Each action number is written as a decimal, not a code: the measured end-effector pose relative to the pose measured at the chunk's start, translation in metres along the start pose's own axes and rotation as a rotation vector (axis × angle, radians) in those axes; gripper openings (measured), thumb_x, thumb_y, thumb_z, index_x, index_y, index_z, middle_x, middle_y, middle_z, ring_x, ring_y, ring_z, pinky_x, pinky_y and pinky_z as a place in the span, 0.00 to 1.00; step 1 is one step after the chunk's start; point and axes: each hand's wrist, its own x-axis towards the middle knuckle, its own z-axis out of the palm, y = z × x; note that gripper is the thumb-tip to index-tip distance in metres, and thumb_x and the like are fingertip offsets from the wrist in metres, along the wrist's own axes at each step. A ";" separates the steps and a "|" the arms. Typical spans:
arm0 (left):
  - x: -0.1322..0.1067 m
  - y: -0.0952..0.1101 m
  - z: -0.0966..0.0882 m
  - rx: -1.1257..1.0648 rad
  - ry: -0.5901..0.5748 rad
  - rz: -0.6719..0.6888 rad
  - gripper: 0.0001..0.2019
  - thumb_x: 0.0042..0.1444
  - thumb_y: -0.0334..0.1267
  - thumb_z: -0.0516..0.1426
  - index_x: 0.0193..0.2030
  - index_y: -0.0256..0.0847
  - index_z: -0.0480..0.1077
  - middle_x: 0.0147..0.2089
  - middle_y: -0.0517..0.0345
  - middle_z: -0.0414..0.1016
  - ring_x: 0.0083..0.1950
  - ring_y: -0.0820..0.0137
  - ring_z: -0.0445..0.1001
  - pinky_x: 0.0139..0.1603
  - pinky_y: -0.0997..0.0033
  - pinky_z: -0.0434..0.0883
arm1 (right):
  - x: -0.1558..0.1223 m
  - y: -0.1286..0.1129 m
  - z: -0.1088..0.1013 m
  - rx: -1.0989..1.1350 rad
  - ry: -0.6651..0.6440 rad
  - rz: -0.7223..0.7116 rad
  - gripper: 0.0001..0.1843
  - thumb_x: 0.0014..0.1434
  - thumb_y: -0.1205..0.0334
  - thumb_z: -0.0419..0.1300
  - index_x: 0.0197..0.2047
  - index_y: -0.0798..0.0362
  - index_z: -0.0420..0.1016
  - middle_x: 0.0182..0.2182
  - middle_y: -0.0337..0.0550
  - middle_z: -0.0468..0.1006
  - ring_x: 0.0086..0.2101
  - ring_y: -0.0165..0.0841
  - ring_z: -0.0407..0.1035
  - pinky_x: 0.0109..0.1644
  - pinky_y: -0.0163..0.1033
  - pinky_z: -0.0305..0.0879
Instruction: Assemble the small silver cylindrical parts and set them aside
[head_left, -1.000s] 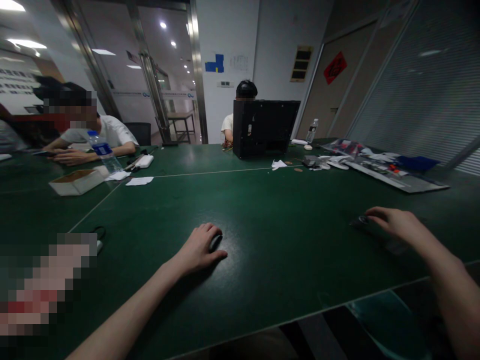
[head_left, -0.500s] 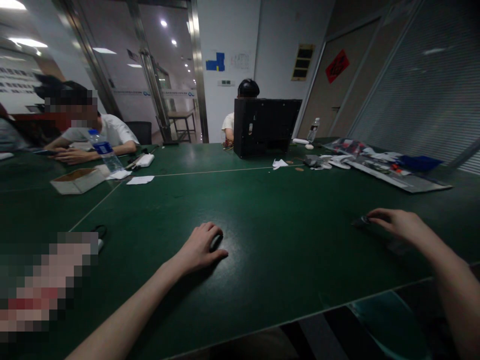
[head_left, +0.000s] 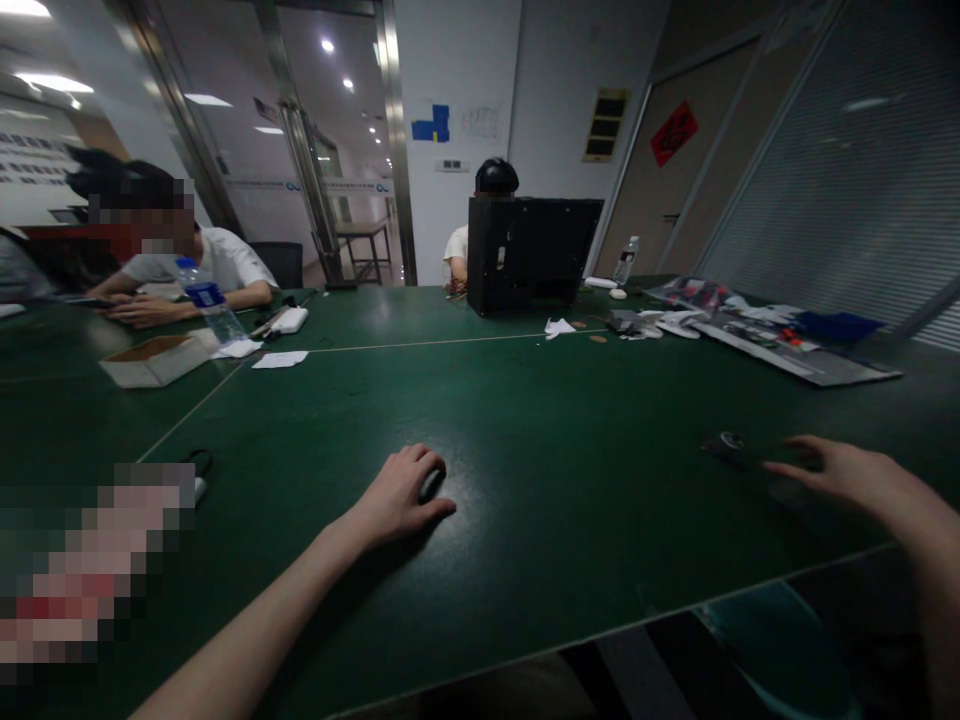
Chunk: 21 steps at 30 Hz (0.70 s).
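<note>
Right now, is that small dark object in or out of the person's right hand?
Out: green table shows between the small dark object and the right hand, which is open.

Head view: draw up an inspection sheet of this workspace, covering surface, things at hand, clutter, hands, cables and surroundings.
Surface: green table with pale seam lines.
Things at hand: small dark object on the table near the right hand; kind unclear.
Clutter: open box and blue-capped bottle far left; papers and a blue item far right.
Left hand: curled low over the table; grip unclear.
Right hand: open, apart from the dark object.
Cables: thin dark loop at left, cord or strap unclear.
Surroundings: seated person at left; black case partly hiding another person.
</note>
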 end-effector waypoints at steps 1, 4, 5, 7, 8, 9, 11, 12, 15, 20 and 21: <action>0.000 0.000 0.000 0.001 0.003 0.002 0.23 0.53 0.55 0.56 0.50 0.42 0.66 0.53 0.49 0.65 0.53 0.56 0.65 0.54 0.54 0.64 | 0.000 0.005 0.002 0.007 -0.019 0.011 0.31 0.44 0.47 0.67 0.47 0.60 0.75 0.38 0.67 0.76 0.26 0.39 0.72 0.31 0.43 0.59; 0.000 -0.002 0.001 0.005 0.013 0.007 0.23 0.53 0.55 0.56 0.50 0.42 0.66 0.52 0.49 0.65 0.52 0.57 0.65 0.53 0.54 0.64 | -0.005 0.009 0.008 0.004 -0.051 0.024 0.21 0.44 0.56 0.69 0.41 0.57 0.77 0.37 0.67 0.76 0.25 0.37 0.71 0.31 0.43 0.60; 0.001 -0.002 0.001 0.007 0.015 0.008 0.23 0.53 0.55 0.56 0.50 0.42 0.66 0.52 0.49 0.65 0.52 0.57 0.65 0.53 0.54 0.64 | -0.009 0.006 0.009 -0.008 -0.054 0.030 0.17 0.45 0.59 0.68 0.39 0.56 0.77 0.38 0.66 0.76 0.25 0.37 0.71 0.32 0.43 0.60; 0.001 -0.002 0.002 0.009 0.020 0.009 0.23 0.53 0.55 0.57 0.50 0.42 0.66 0.52 0.49 0.66 0.52 0.57 0.65 0.53 0.55 0.64 | -0.020 -0.007 0.009 -0.030 -0.053 0.014 0.13 0.48 0.62 0.65 0.39 0.55 0.76 0.38 0.65 0.76 0.28 0.39 0.72 0.33 0.43 0.61; 0.001 -0.002 0.001 0.010 0.021 0.012 0.23 0.53 0.55 0.57 0.50 0.43 0.66 0.52 0.50 0.66 0.52 0.57 0.65 0.54 0.55 0.64 | -0.027 -0.018 0.008 -0.037 -0.055 -0.017 0.12 0.49 0.62 0.63 0.39 0.55 0.76 0.39 0.64 0.76 0.30 0.40 0.72 0.34 0.44 0.62; 0.001 -0.002 0.001 0.010 0.023 0.014 0.22 0.53 0.54 0.57 0.49 0.43 0.66 0.52 0.50 0.66 0.52 0.57 0.65 0.54 0.55 0.64 | -0.036 -0.031 0.007 -0.037 -0.052 -0.066 0.12 0.50 0.62 0.62 0.40 0.55 0.75 0.40 0.63 0.76 0.32 0.41 0.73 0.35 0.44 0.63; 0.000 0.000 0.000 0.011 0.021 0.013 0.22 0.53 0.54 0.57 0.49 0.43 0.67 0.52 0.50 0.66 0.52 0.57 0.65 0.54 0.55 0.64 | -0.057 -0.067 0.005 -0.008 -0.043 -0.235 0.14 0.53 0.62 0.59 0.44 0.54 0.74 0.43 0.59 0.76 0.37 0.44 0.72 0.39 0.45 0.64; 0.000 0.001 0.000 0.011 0.020 0.009 0.22 0.53 0.54 0.57 0.49 0.43 0.67 0.52 0.50 0.66 0.52 0.57 0.65 0.54 0.55 0.64 | -0.070 -0.089 0.004 0.027 -0.045 -0.331 0.15 0.53 0.63 0.58 0.45 0.54 0.73 0.45 0.57 0.75 0.40 0.44 0.72 0.43 0.46 0.65; -0.001 0.003 -0.002 0.008 0.008 -0.011 0.22 0.53 0.54 0.57 0.49 0.42 0.66 0.52 0.49 0.66 0.53 0.57 0.65 0.54 0.55 0.64 | -0.111 -0.161 0.000 0.166 -0.109 -0.601 0.20 0.54 0.60 0.57 0.51 0.52 0.69 0.49 0.51 0.73 0.47 0.44 0.69 0.50 0.48 0.64; -0.002 0.002 -0.002 -0.007 -0.011 -0.028 0.24 0.53 0.55 0.57 0.51 0.44 0.65 0.54 0.50 0.65 0.53 0.57 0.65 0.54 0.55 0.64 | -0.169 -0.267 0.000 0.344 -0.271 -0.999 0.24 0.57 0.61 0.57 0.56 0.51 0.63 0.50 0.47 0.72 0.48 0.38 0.68 0.52 0.45 0.63; -0.002 0.001 -0.002 -0.007 -0.011 -0.024 0.24 0.53 0.55 0.57 0.52 0.44 0.65 0.54 0.50 0.65 0.53 0.57 0.65 0.54 0.55 0.64 | -0.176 -0.283 0.003 0.358 -0.308 -1.068 0.25 0.56 0.62 0.58 0.57 0.51 0.62 0.49 0.46 0.72 0.47 0.37 0.68 0.52 0.44 0.64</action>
